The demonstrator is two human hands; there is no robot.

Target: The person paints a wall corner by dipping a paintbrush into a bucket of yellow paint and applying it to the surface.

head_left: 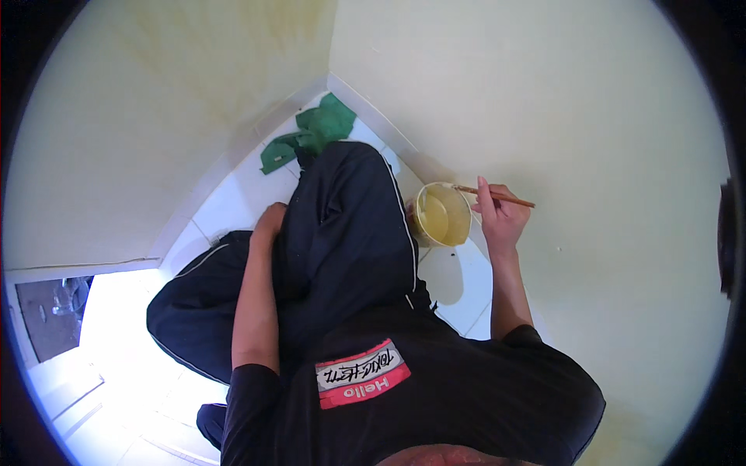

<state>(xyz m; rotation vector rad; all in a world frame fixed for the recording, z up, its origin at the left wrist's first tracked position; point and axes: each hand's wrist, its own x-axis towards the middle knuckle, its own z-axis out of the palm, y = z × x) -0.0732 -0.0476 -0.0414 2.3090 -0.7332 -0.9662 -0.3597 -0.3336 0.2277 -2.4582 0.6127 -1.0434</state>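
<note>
My right hand pinches the brown wooden handle of a slim paintbrush. The brush lies nearly level, its far end at the rim of a small pale bucket. Cream-yellow paint partly fills the bucket, which stands on the floor against the right wall, beside my bent knee. On the left, my left hand hangs down next to my leg, near the floor. Its fingers are mostly hidden, so whether they hold anything does not show.
A crumpled green cloth lies on the white tiled floor near the corner. Pale yellow walls with a low skirting meet there. Bright light comes from an opening at lower left, beside a dark floor patch holding clear plastic.
</note>
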